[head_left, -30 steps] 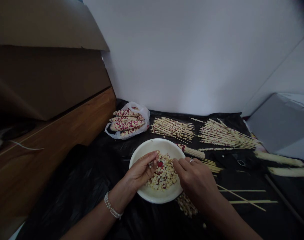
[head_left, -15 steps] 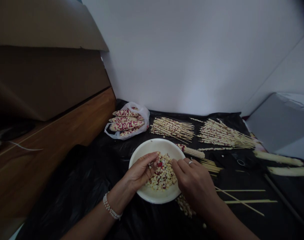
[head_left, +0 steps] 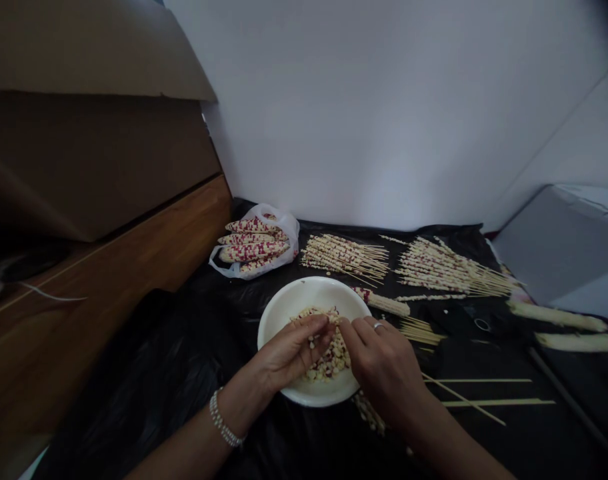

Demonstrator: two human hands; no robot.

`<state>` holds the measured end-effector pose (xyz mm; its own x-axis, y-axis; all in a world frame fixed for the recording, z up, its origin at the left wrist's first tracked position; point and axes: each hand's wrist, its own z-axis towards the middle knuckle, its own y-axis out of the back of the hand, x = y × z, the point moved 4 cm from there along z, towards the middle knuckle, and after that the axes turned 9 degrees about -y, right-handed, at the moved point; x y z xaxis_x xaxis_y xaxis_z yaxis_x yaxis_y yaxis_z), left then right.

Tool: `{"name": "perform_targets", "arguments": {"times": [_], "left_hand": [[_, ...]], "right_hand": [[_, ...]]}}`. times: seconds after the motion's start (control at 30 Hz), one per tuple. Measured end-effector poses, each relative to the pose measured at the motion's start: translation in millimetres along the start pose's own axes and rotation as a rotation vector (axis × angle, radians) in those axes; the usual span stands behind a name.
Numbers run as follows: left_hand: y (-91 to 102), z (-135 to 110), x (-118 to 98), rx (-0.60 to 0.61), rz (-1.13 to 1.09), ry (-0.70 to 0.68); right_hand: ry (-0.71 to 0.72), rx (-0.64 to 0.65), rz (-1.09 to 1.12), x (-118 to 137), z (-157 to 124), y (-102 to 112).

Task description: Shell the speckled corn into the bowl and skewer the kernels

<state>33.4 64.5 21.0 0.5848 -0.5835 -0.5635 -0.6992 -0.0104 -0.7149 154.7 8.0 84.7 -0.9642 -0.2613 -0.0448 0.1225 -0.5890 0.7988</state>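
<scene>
Both my hands are over a white bowl (head_left: 277, 313) of loose cream and dark-red corn kernels (head_left: 334, 363). My left hand (head_left: 297, 350) is half curled, with kernels in its fingers and thumb and forefinger pinched at the tips. My right hand (head_left: 381, 363), a ring on one finger, is closed on a thin bamboo skewer (head_left: 477, 407), whose tail sticks out past the wrist at lower right. The fingertips of both hands nearly meet; the skewer's tip between them is too small to make out. Under my right hand lie kernel-covered skewers (head_left: 369, 412), partly hidden.
Behind the bowl are a plastic bag of corn cobs (head_left: 254, 243) and two piles of kernel-threaded skewers (head_left: 341, 257). A partly stripped cob (head_left: 387, 303), bare skewers (head_left: 419, 331) and bare cobs (head_left: 559, 317) lie to the right on black plastic sheeting (head_left: 184, 373). Cardboard box (head_left: 99, 160) at left.
My left hand has moved right toward my right hand, so their fingertips have come together over the bowl. The skewer in my right hand has shifted left.
</scene>
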Motion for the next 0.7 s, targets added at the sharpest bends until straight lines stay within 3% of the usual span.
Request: {"name": "perform_targets", "arguments": {"times": [0.23, 0.7], "left_hand": [[6.8, 4.1, -6.2, 0.057, -0.014, 0.018], [7.4, 5.0, -6.7, -0.104, -0.079, 0.025]], "right_hand": [[-0.023, -0.017, -0.018, -9.7, 3.7, 6.2], [-0.02, -0.006, 0.006, -7.9, 2.3, 4.4]]}}
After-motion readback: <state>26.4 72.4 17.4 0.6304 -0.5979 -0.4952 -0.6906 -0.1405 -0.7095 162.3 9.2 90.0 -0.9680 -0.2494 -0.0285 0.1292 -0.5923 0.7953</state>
